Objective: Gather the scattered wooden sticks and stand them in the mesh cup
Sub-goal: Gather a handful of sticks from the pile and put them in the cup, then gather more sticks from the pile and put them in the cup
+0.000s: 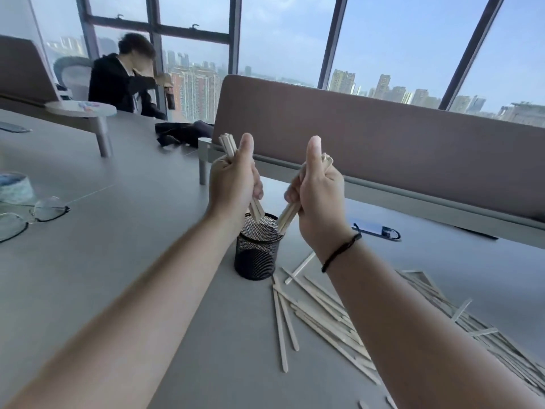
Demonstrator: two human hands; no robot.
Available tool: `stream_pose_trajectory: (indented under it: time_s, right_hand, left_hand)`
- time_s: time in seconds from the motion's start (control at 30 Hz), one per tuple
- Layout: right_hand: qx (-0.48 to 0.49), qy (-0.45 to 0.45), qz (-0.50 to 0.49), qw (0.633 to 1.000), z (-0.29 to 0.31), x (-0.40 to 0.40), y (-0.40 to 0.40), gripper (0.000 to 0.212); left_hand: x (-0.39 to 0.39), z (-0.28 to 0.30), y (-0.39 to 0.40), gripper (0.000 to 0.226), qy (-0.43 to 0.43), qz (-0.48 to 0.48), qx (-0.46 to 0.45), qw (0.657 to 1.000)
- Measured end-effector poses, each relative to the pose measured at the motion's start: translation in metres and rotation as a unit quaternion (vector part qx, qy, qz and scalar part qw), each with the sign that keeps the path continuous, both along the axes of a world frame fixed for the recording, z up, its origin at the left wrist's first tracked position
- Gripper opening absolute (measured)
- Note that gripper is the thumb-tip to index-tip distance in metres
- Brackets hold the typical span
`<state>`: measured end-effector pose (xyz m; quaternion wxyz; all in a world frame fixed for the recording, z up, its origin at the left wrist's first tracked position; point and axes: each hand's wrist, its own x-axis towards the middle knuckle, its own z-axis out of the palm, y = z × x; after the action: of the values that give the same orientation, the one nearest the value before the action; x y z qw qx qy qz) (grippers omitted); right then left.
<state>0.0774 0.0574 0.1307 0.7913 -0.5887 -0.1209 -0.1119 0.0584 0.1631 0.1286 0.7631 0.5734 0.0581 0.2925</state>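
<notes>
A black mesh cup (257,255) stands upright on the grey table, in the middle of the view. My left hand (233,184) is closed around a small bundle of wooden sticks (227,144), whose lower ends dip into the cup's mouth. My right hand (320,196) grips a second bundle (287,216), tilted, with its lower ends at the cup's right rim. Both thumbs point up. Many loose wooden sticks (318,314) lie scattered on the table right of and in front of the cup, partly hidden by my right forearm.
A phone (377,230) lies behind my right wrist. Glasses (32,215) and a tape roll (14,187) sit at the left. A brown desk divider (383,137) runs behind the cup. Another person (124,81) sits at the far left by the window.
</notes>
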Motion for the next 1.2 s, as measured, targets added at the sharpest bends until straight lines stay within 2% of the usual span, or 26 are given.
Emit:
stream_pose_trajectory:
  time_s: [0.23,0.33,0.43,0.47,0.53,0.6,0.67,0.73,0.8,0.83,0.9,0.97,1.03,1.1,1.2]
  right_hand:
    - [-0.098,0.057,0.004,0.994,-0.044,0.044,0.037,0.043]
    - [-0.148,0.038,-0.011,0.988,-0.044,0.047,0.037,0.030]
    - [-0.217,0.006,-0.027,0.976,-0.037,0.043,0.031,0.017]
    - [-0.238,-0.005,-0.030,0.971,-0.035,0.041,0.028,0.016]
    - [-0.265,-0.018,-0.022,0.964,-0.035,0.037,0.019,0.019]
    - [-0.277,-0.032,-0.018,0.960,-0.040,0.031,0.005,0.025]
    - [-0.289,-0.057,-0.033,0.955,-0.051,0.027,-0.016,0.025]
    - [-0.297,-0.061,-0.035,0.952,-0.066,0.018,-0.045,0.020]
    - [-0.328,-0.051,-0.031,0.943,-0.083,0.006,-0.080,0.019]
    - [-0.359,-0.042,-0.030,0.932,-0.090,-0.003,-0.099,0.021]
    - [-0.442,-0.015,-0.023,0.897,-0.101,-0.025,-0.138,0.028]
    - [-0.536,0.003,-0.001,0.844,-0.104,-0.058,-0.173,0.051]
    - [-0.619,0.010,0.060,0.783,-0.101,-0.096,-0.198,0.076]
    - [-0.676,0.022,0.124,0.726,-0.100,-0.131,-0.214,0.095]
    - [-0.725,0.006,0.150,0.672,-0.109,-0.168,-0.223,0.115]
  left_hand:
    - [0.025,-0.048,0.018,0.051,0.107,0.062,0.149,0.981]
    - [0.029,-0.066,0.020,0.049,0.135,0.056,0.183,0.972]
    - [0.033,-0.074,0.023,0.034,0.155,0.051,0.195,0.967]
    - [0.033,-0.075,0.022,0.033,0.160,0.049,0.198,0.966]
    - [0.025,-0.075,0.018,0.051,0.150,0.073,0.242,0.956]
    - [0.010,-0.076,0.009,0.060,0.067,0.157,0.344,0.923]
    - [-0.013,-0.079,-0.002,0.057,-0.057,0.209,0.461,0.861]
    - [-0.039,-0.091,-0.012,0.045,-0.146,0.167,0.540,0.812]
    - [-0.061,-0.110,-0.019,0.037,-0.175,0.060,0.610,0.771]
    - [-0.069,-0.120,-0.022,0.040,-0.155,-0.004,0.648,0.746]
    - [-0.078,-0.136,-0.029,0.054,-0.053,-0.121,0.720,0.681]
    - [-0.078,-0.143,-0.037,0.069,0.045,-0.190,0.752,0.630]
    - [-0.076,-0.146,-0.044,0.075,0.099,-0.216,0.747,0.621]
    - [-0.072,-0.147,-0.051,0.079,0.125,-0.224,0.733,0.629]
    - [-0.068,-0.148,-0.070,0.085,0.139,-0.227,0.727,0.633]
